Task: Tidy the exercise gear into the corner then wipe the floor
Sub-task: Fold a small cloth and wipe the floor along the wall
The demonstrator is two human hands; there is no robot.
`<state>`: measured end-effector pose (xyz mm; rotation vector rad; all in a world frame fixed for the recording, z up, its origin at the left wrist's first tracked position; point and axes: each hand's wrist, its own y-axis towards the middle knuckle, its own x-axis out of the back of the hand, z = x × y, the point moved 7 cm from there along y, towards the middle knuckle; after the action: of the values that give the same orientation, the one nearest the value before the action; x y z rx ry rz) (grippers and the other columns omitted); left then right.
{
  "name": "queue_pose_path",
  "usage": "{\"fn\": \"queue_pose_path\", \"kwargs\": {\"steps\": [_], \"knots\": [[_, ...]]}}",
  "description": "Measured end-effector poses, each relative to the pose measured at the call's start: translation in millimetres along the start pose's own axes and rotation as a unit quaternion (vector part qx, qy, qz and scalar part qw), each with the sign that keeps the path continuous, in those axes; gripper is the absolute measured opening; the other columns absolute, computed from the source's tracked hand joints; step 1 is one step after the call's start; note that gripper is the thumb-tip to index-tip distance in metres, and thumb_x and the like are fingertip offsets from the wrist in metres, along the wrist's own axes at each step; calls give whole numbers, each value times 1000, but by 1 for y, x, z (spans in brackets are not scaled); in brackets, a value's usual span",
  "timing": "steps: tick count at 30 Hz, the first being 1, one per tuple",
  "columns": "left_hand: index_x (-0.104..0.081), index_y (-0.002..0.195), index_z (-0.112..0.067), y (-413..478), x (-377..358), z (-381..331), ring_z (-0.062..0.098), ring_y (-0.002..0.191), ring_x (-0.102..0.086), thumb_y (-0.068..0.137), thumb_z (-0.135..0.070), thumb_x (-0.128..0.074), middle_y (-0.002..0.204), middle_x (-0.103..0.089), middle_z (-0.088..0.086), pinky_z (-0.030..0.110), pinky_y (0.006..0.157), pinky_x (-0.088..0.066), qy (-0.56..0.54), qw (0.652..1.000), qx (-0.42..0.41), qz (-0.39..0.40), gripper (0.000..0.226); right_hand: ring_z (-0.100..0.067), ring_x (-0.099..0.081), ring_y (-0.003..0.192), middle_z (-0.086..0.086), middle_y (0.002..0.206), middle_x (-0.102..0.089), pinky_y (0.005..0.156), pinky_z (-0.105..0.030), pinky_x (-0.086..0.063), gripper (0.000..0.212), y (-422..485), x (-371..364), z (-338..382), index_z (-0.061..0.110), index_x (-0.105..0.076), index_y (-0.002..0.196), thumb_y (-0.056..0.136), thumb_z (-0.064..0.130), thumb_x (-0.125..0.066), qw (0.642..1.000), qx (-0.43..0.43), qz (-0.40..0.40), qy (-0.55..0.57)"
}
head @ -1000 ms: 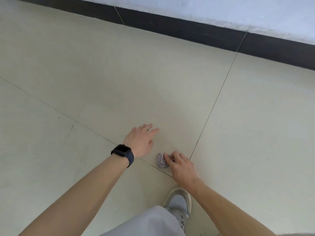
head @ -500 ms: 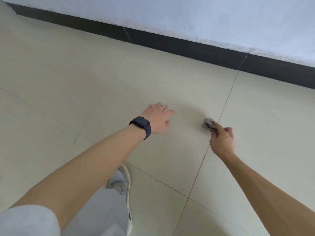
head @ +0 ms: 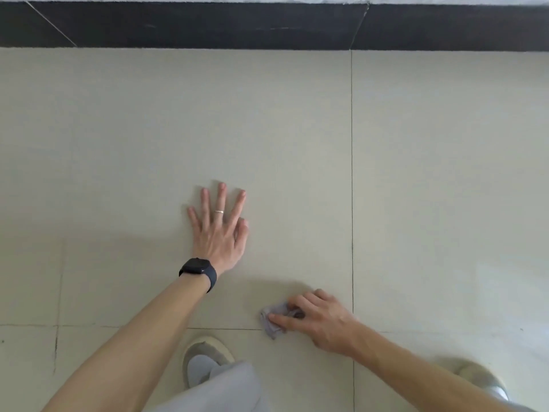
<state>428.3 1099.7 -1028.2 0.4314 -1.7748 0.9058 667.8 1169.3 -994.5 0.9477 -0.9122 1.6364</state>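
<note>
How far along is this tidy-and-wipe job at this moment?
Done, apparently: no exercise gear shows on the floor here, though the corner is out of view. In hand: the right hand presses a small crumpled grey cloth onto the tile, while the left hand lies flat, fingers spread, bracing. Left: how much floor is already wiped cannot be told; no wet trail shows.

Small grey cloth (head: 274, 321), crumpled into a wad, pressed onto the pale tiled floor (head: 297, 144) under my right hand (head: 319, 324), lying over a grout line
</note>
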Motion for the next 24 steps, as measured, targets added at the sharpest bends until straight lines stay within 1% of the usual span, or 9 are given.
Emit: {"fn": "queue_pose_path", "kwargs": {"steps": [3,6,8,9,14,16,18,20,24], "knots": [[-14,157,-42,12,10,11,35,153,6,95,-53,-31,168,3,0,70,116,-3,10,999,-38,-14,65,-24,-53,82,-5,106,-54,69,-38,-51,76,18,49,-84,41,-50,139,77,-2,-51,969,-221,-112,1],[-11,157,-44,40,29,29,31,153,10,94,-60,-29,168,7,-3,67,116,1,4,999,-42,-24,67,-29,-48,85,-5,112,-44,80,-41,-48,77,13,89,-164,44,-39,145,84,0,-50,821,-528,-208,57],[-8,157,-44,69,44,47,32,153,10,94,-62,-25,167,8,-3,67,117,1,-5,999,-7,-37,67,-29,-49,89,-4,111,-40,79,-37,-47,77,22,91,-171,44,-32,148,85,2,-46,741,-613,-253,104],[-7,157,-44,83,51,57,32,153,9,94,-63,-23,167,9,-3,67,117,1,-5,999,13,-40,68,-29,-49,88,-4,110,-40,76,-35,-45,79,36,88,-160,41,-32,150,83,1,-45,739,-612,-261,106],[-4,156,-45,125,66,94,32,153,6,91,-71,-16,168,9,-2,66,118,0,1,998,53,-23,72,-26,-57,81,-5,102,-53,65,-32,-47,72,136,29,-16,32,-47,144,76,8,-43,970,-220,-95,33],[-5,156,-46,125,63,97,31,154,6,90,-72,-16,168,8,-3,63,119,0,-3,999,41,-31,72,-24,-57,81,-3,100,-58,65,-31,-46,64,150,29,-16,34,-52,139,80,12,-42,993,-99,-70,6],[-4,155,-48,124,61,98,28,154,7,90,-72,-17,168,9,-5,60,121,1,-8,998,46,-40,70,-26,-58,85,-3,102,-58,67,-33,-45,63,158,54,-67,35,-54,138,80,11,-45,983,-152,-97,-16],[-3,155,-50,125,62,99,24,154,10,91,-72,-18,167,10,-7,57,122,3,-13,998,55,-41,69,-29,-55,95,-5,112,-51,75,-36,-45,72,149,91,-145,37,-45,144,80,4,-48,932,-338,-129,-22],[-1,155,-50,125,62,100,22,153,15,92,-71,-18,166,14,-9,56,122,4,-8,998,47,-38,68,-30,-48,105,-4,117,-38,85,-32,-40,77,107,118,-218,38,-33,150,83,2,-44,731,-639,-216,104]]}}
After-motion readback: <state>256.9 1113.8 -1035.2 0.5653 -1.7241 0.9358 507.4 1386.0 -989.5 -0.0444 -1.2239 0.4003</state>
